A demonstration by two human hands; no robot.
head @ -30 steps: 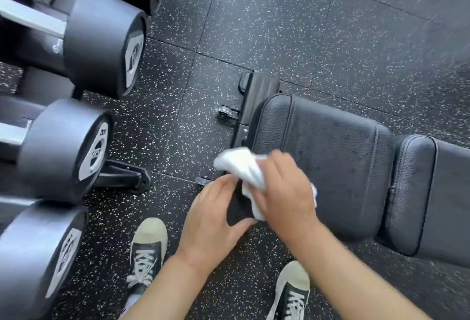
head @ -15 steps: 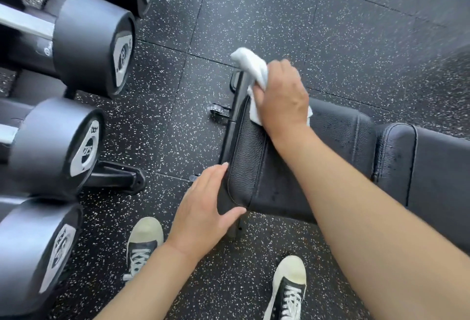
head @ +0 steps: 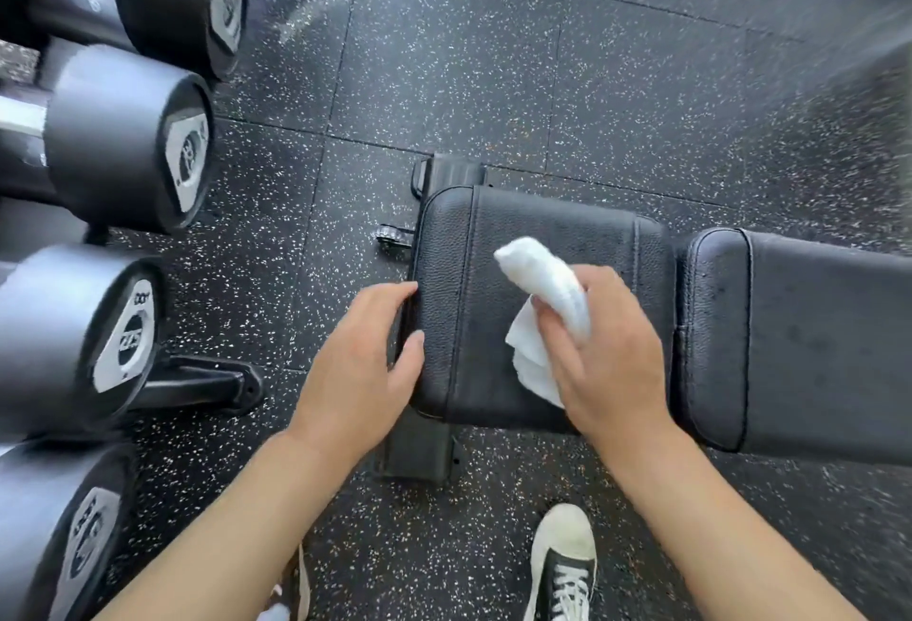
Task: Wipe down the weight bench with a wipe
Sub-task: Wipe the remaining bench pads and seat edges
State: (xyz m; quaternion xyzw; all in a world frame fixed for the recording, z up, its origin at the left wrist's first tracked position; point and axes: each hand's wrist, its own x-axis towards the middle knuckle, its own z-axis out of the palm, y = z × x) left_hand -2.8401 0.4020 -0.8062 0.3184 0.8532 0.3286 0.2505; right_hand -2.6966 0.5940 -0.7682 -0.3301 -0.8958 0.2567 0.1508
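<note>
Left hand (head: 362, 363), fingers relaxed, resting on near-left edge of black padded leather weight bench (head: 552, 225). Right hand (head: 604, 349) gripping crumpled white wipe (head: 540, 289), pulled back from far edge to seat centre, frame middle. Backrest pad (head: 814, 349), right, likely remaining.

The right hand (head: 609, 354) gripped a bunched white wipe (head: 543, 297) and held it against the top of the black seat pad (head: 543, 225) of the weight bench, near the pad's middle. The left hand (head: 362, 363) rested on the pad's left end, fingers over the edge and thumb on the top face. A second pad (head: 814, 339) lay just beside the seat pad on its right. Black dumbbells (head: 123, 136) sat racked on the left, their round ends facing the bench. One light-toed sneaker (head: 562, 556) stood on the speckled rubber floor (head: 493, 52) below the bench.
</note>
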